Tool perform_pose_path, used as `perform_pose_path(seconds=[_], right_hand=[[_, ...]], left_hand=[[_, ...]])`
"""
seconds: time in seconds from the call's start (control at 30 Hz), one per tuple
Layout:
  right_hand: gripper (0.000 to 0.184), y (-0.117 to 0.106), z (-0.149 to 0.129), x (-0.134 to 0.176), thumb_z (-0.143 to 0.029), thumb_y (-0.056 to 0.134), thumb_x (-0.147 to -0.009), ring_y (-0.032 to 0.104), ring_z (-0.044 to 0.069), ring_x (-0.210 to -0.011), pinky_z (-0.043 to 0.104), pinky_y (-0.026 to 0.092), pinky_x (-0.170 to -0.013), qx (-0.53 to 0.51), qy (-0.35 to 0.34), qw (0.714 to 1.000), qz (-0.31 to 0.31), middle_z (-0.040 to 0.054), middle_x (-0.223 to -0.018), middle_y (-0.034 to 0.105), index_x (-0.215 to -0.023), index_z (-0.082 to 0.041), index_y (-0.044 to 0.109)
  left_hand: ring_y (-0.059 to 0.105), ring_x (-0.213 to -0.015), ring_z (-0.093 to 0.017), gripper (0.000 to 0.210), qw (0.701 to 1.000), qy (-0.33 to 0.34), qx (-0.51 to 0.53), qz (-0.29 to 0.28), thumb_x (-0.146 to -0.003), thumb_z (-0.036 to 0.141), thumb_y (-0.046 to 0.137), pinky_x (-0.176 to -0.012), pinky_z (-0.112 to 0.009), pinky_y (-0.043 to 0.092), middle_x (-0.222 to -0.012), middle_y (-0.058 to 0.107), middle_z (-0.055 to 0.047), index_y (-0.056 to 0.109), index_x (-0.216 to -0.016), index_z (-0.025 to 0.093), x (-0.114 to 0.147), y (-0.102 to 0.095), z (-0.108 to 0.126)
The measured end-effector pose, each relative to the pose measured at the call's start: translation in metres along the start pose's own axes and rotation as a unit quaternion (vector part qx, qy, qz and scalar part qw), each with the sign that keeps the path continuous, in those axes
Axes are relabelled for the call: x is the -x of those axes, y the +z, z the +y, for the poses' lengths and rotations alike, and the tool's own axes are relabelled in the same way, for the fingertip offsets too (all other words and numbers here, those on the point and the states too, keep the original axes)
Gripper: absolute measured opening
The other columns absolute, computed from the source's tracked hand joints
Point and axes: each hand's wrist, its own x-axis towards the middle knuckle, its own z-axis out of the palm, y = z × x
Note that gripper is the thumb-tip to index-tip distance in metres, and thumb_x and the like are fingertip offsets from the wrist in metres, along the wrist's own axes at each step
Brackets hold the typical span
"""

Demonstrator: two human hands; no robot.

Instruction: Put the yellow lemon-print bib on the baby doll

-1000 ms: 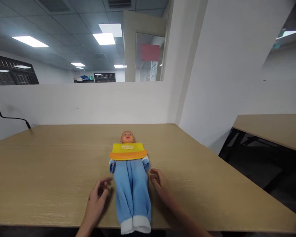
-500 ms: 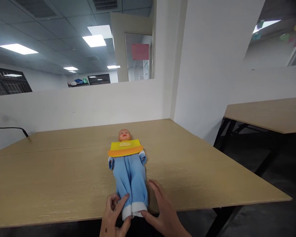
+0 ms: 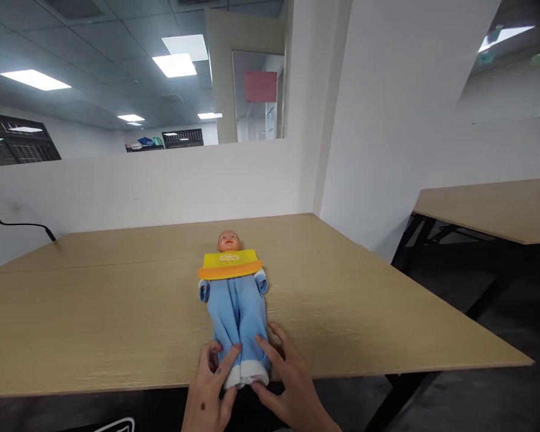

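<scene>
A baby doll (image 3: 229,241) lies on its back on the table, head toward the wall. It wears blue trousers (image 3: 236,318) with white cuffs (image 3: 252,370) and blue sleeves with white trim. Across its chest is a yellow bib (image 3: 229,261) with an orange lower edge and a white printed design. At the left trouser leg is my left hand (image 3: 211,384), thumb by the cuff and index finger resting on the cloth. My right hand (image 3: 290,384) lies along the right leg, fingers spread, index fingertip on the fabric and thumb near the cuff. Both hands have their fingers apart.
The wooden table (image 3: 117,312) meets a white wall (image 3: 184,186) at the back and right; its front edge runs by the doll's feet. A black cable (image 3: 22,224) is at the left. Another table (image 3: 490,207) stands at the right.
My right index finger has come inward onto the trouser leg. My left hand has moved slightly up and right along the cloth. The view has shifted a little; the doll stays put.
</scene>
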Motion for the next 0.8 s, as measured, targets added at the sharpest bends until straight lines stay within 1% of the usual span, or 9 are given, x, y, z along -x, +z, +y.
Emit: perform_pose_path(seconds=[0.07,0.13,0.23,0.33,0.47,0.63,0.73,0.8], right_hand=[[0.06,0.005,-0.002,0.001,-0.035,0.062,-0.078,0.043,0.033,-0.125,0.043,0.05,-0.091,0.01,-0.03,0.999,0.01,0.0118,-0.145,0.027,-0.135,-0.031,0.043],[0.053,0.01,-0.004,0.001,-0.035,0.061,-0.081,0.044,0.032,-0.124,0.043,0.051,-0.089,0.02,-0.046,0.998,0.027,0.0113,-0.145,0.026,-0.132,-0.033,0.048],[0.043,0.014,-0.006,0.0,-0.036,0.06,-0.082,0.045,0.032,-0.122,0.044,0.051,-0.087,0.026,-0.053,0.997,0.049,0.0114,-0.144,0.027,-0.125,-0.033,0.055],[0.037,0.014,-0.007,-0.001,-0.035,0.058,-0.083,0.046,0.031,-0.121,0.044,0.051,-0.086,0.025,-0.057,0.997,0.053,0.0119,-0.143,0.029,-0.12,-0.032,0.059],[0.036,0.015,-0.005,-0.001,-0.035,0.059,-0.083,0.047,0.031,-0.12,0.044,0.051,-0.087,0.026,-0.056,0.997,0.05,0.0115,-0.143,0.031,-0.119,-0.032,0.06],[0.037,0.016,-0.006,0.002,-0.032,0.058,-0.083,0.046,0.031,-0.121,0.043,0.051,-0.088,0.019,-0.046,0.998,0.041,0.0117,-0.143,0.03,-0.12,-0.032,0.059],[0.038,0.016,-0.007,0.005,-0.03,0.059,-0.083,0.045,0.03,-0.122,0.043,0.052,-0.088,0.017,-0.04,0.998,0.039,0.012,-0.142,0.031,-0.121,-0.031,0.058],[0.038,0.017,-0.008,0.006,-0.025,0.058,-0.083,0.045,0.029,-0.122,0.04,0.053,-0.086,0.012,-0.035,0.998,0.045,0.0121,-0.14,0.032,-0.121,-0.03,0.058]], left_hand=[[0.059,-0.096,-0.022,0.049,1.0,0.003,-0.002,0.014,-0.081,0.017,0.05,-0.082,-0.037,0.053,-0.115,0.05,-0.013,0.055,-0.128,0.03,0.0,0.001,-0.001],[0.059,-0.095,-0.021,0.05,1.0,0.01,0.0,0.029,-0.08,0.013,0.047,-0.08,-0.035,0.053,-0.113,0.051,-0.013,0.055,-0.127,0.029,0.0,0.003,-0.002],[0.059,-0.096,-0.02,0.052,0.999,0.019,0.01,0.047,-0.078,0.006,0.043,-0.081,-0.033,0.053,-0.112,0.051,-0.013,0.06,-0.122,0.027,0.0,0.007,-0.002],[0.058,-0.099,-0.02,0.052,0.998,0.018,0.027,0.058,-0.078,0.003,0.039,-0.082,-0.032,0.052,-0.11,0.052,-0.013,0.063,-0.118,0.025,0.001,0.012,-0.004],[0.059,-0.096,-0.02,0.048,0.997,0.023,0.04,0.069,-0.081,0.008,0.04,-0.08,-0.032,0.053,-0.109,0.054,-0.012,0.062,-0.12,0.026,0.003,0.017,-0.008],[0.059,-0.093,-0.02,0.05,0.996,0.028,0.041,0.074,-0.081,0.009,0.041,-0.078,-0.032,0.053,-0.108,0.056,-0.011,0.06,-0.123,0.028,0.006,0.02,-0.012],[0.06,-0.091,-0.018,0.05,0.995,0.02,0.041,0.091,-0.081,0.008,0.04,-0.078,-0.03,0.053,-0.106,0.057,-0.011,0.058,-0.124,0.027,0.01,0.02,-0.011],[0.061,-0.09,-0.017,0.048,0.994,0.012,0.037,0.104,-0.083,0.008,0.04,-0.078,-0.027,0.053,-0.105,0.057,-0.01,0.058,-0.124,0.027,0.014,0.021,-0.009]])
